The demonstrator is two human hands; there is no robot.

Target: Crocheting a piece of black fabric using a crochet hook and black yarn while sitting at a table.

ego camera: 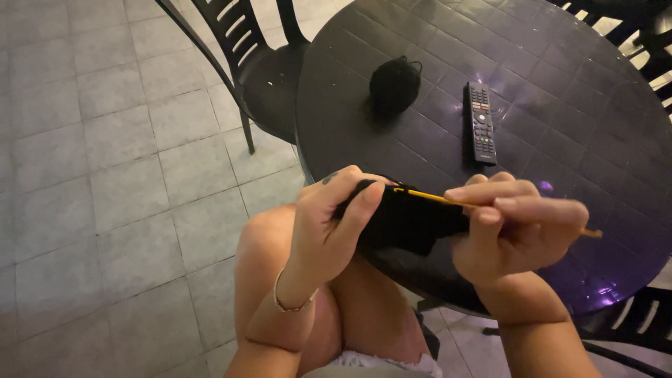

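Nearest the camera, both hands were closed over the surface (560, 91) edge: the left hand (329, 224) pinched the black crochet piece (409, 220), while the right hand (514, 224) gripped the yellow hook (427, 196), its long axis pointing left into the piece.

Crochet hook (434, 198): mid-shaft hidden under right hand (514, 227); hooked tip lost in black crocheted piece (409, 220). Stitches of that piece unreadable, black on black table (560, 105). Table cut off at 12 and 3 o'clock edges. Remote control (481, 122) buttons too small to tell. Chair (245, 63) back cut off at 12 o'clock. Left hand (325, 224) fingertips hidden behind the piece.
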